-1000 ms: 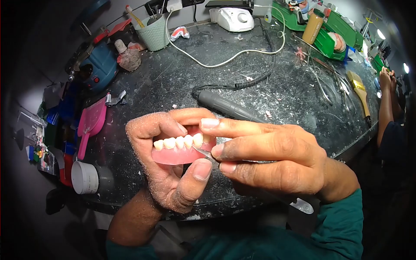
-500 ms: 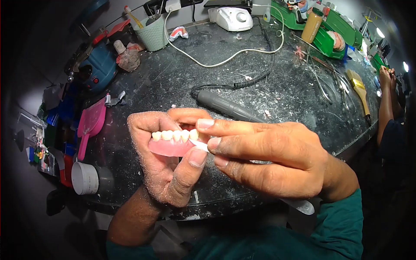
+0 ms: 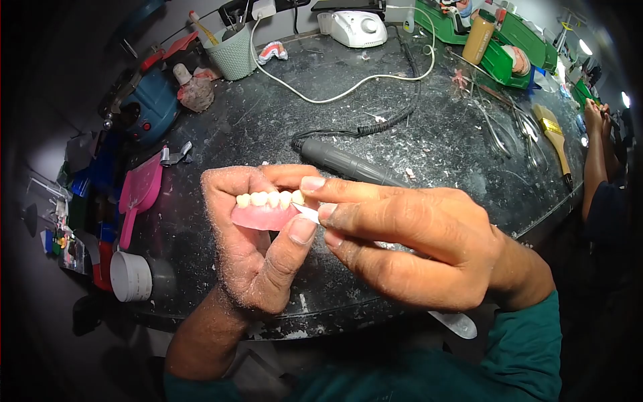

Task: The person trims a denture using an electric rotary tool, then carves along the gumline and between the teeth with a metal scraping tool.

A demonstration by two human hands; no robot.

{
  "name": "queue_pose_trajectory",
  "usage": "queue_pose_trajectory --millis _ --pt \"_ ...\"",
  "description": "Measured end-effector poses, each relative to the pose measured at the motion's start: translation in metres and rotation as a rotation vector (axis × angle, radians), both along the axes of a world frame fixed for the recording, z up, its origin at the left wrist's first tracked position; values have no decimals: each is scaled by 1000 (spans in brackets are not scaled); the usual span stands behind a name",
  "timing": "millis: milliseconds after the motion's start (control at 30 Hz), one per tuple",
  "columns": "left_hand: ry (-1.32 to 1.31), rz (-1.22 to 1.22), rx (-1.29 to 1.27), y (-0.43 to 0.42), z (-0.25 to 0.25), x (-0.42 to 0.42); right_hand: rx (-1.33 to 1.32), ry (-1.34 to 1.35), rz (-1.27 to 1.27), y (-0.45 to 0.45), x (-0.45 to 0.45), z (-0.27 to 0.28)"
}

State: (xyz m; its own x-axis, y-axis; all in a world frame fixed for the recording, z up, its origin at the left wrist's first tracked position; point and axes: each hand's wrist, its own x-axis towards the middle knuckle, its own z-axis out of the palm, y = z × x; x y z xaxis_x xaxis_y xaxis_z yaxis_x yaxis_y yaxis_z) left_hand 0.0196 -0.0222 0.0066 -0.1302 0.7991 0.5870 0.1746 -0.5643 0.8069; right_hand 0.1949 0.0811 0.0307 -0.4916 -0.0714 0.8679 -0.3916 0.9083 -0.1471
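A pink denture (image 3: 258, 218) with a row of cream teeth is held in my left hand (image 3: 258, 268), fingers behind it and thumb at its lower right edge. Pale dust coats this hand. My right hand (image 3: 415, 248) grips a double-ended carving tool (image 3: 307, 212) like a pen. Its pale pointed tip lies against the denture, by the gum line of the teeth at the right end. The tool's middle is hidden by my fingers, and a rounded spoon-like end shows below the hand. My right fingertips are close to the last tooth.
A dark handpiece (image 3: 345, 161) with a coiled cord lies just behind my hands. A white tub (image 3: 130, 276) and pink dustpan (image 3: 140, 191) are at left. Pliers (image 3: 495, 137), a brush (image 3: 552, 137) and green bins (image 3: 499, 63) stand right. Another person's hands (image 3: 595, 117) show far right.
The denture has tilted slightly and risen a little in my left hand. My right hand and the tool tip have shifted slightly up and left along the gum line.
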Motion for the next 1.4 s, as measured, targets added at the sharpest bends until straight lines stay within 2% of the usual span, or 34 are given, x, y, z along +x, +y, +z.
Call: queue_pose_trajectory --millis 267,467,567,633,700,767,800,900,933,1000,1100,1133,1400 --pt "-117 -60 -78 0 1 1 75 7 -49 -1 0 -2" --pt "-111 -68 -191 -2 7 -3 85 -8 -69 -1 -2 -2" --pt "-142 -90 -169 -1 8 -2 81 -20 -73 0 -4 -4" --pt "-211 -101 -168 0 9 2 42 21 -5 5 -5 -9" --pt "-278 -106 -166 -2 11 2 -150 -42 -52 5 -1 -6" --pt "-236 -116 -204 -4 11 1 -214 -23 -16 8 0 -7" --pt "-177 -47 -206 -3 13 5 -217 -28 -18 7 1 -7" --pt "37 -23 -72 3 5 -7 -333 -77 136 2 2 -7" --pt "32 -17 -72 3 7 -10 -322 -68 177 4 1 -7" --pt "154 -86 -84 3 15 -13 -310 -67 225 5 1 -5" --pt "129 -162 -99 4 15 -14 -301 -145 231 1 2 -2" --pt "200 -162 -105 5 12 -18 -299 -140 236 -1 2 -2" --pt "176 -149 -239 2 18 -15 -324 -173 221 -4 3 -1"
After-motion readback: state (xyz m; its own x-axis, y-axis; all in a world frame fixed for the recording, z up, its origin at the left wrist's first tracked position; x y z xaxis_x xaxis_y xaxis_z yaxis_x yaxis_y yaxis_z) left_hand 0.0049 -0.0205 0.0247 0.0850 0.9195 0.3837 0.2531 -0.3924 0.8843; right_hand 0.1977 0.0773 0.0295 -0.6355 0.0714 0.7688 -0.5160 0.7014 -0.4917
